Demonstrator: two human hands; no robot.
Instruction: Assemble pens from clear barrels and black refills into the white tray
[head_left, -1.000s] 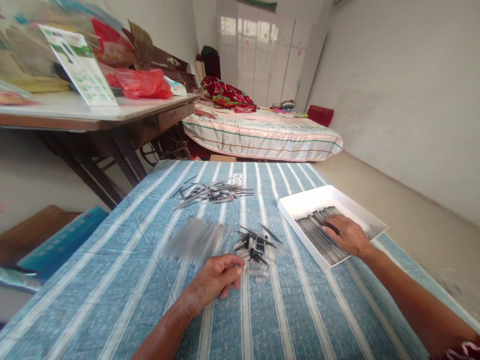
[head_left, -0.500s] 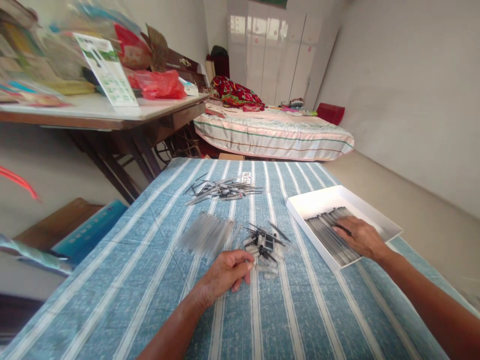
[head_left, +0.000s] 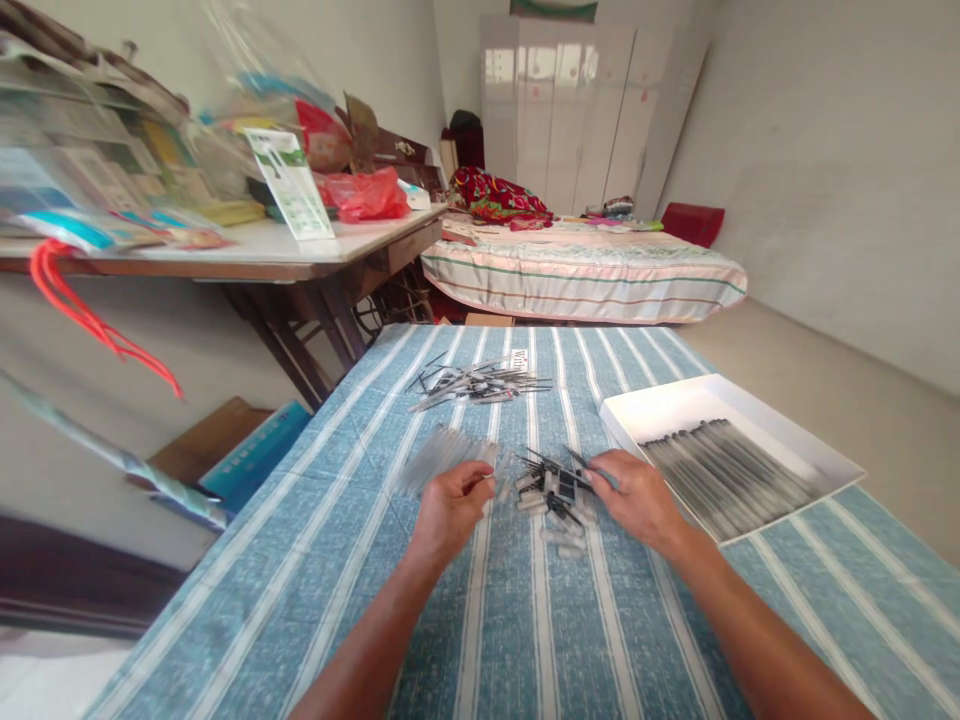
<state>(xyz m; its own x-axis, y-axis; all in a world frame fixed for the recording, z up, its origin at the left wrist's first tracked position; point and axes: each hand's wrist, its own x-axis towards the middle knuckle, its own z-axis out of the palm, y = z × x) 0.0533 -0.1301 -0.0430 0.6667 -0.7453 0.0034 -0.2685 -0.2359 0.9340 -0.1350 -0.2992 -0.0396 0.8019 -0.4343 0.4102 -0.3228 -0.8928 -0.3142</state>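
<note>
My left hand (head_left: 455, 500) is closed in a pinch at the right end of a row of clear pen barrels (head_left: 429, 462); whatever it holds is too small and blurred to name. In my right hand (head_left: 637, 500), a short slim black pen part (head_left: 606, 478) sits between thumb and fingers. That hand hovers at the right side of a loose pile of small black and clear pen parts (head_left: 553, 492). To its right, a shallow white box (head_left: 787, 435) holds a tight row of dark-filled pens (head_left: 724, 475).
A second heap of thin black and grey pen pieces (head_left: 484, 382) lies farther back on the striped blue tablecloth (head_left: 360, 520). At left stands a sewing table (head_left: 360, 250) with bags, a card and a hanging red cord (head_left: 82, 310). A bed (head_left: 585, 265) is beyond.
My right hand has left the white box and come left to the pile of small parts, a black piece in its fingers. My left hand has moved to the clear barrels. The view has turned left.
</note>
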